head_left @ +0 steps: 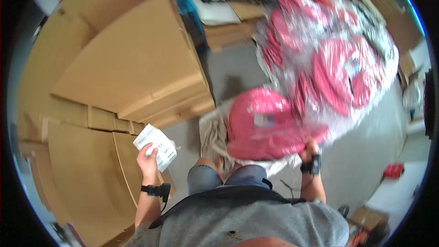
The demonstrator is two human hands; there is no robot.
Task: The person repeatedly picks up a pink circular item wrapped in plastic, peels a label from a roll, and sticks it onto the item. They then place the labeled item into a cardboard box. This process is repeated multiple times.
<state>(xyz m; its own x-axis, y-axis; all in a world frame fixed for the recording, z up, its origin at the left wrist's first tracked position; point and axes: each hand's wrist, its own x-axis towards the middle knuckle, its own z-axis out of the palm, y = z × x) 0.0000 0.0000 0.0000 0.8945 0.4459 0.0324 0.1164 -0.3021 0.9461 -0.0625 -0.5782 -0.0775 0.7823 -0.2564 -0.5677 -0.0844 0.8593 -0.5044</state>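
Note:
My left hand (147, 161) is closed on a white printed label sheet (160, 142), held out at the left beside the cardboard. Between my legs and the heap lies a pink round item in clear plastic wrapping (244, 123), with a small pale label on its upper face. My right hand (309, 152) grips the near right edge of this wrapped pink item; the fingertips are partly hidden. Both wrists wear black straps with small devices.
Large cardboard boxes (137, 55) fill the left side. More pink items in clear plastic (338, 73) are heaped at the right, on a pale sheet over the grey floor (379, 123). Flat cardboard (231, 34) is stacked at the back. A red object (393, 170) lies far right.

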